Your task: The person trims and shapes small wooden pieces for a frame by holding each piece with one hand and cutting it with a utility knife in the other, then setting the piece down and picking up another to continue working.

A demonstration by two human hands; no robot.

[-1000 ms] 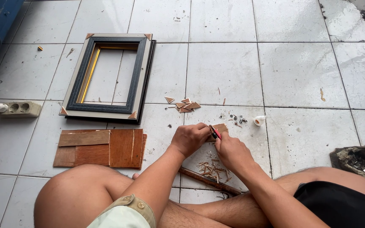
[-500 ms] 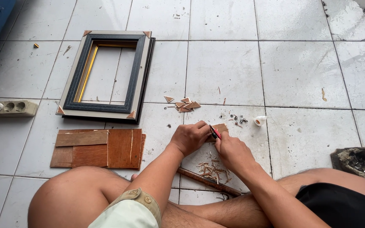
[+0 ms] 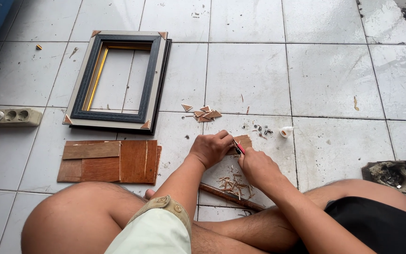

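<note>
Fingers [image 3: 222, 141] of the left hand [image 3: 210, 149] curl down on a small flat brown wooden piece [image 3: 244, 141] lying on the white tiled floor [image 3: 334, 75], pinning it. The right hand [image 3: 258, 167] is closed around a small red-handled cutter [image 3: 238, 147], its tip at the piece. Wood shavings [image 3: 233, 183] lie just below; a dark rectangular picture frame [image 3: 118, 77] lies well apart.

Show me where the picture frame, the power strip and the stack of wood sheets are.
picture frame [image 3: 152, 77], head view, right dark rail.
power strip [image 3: 16, 116], head view, middle of its top.
wood sheets [image 3: 135, 161], head view, right reddish sheet.
</note>
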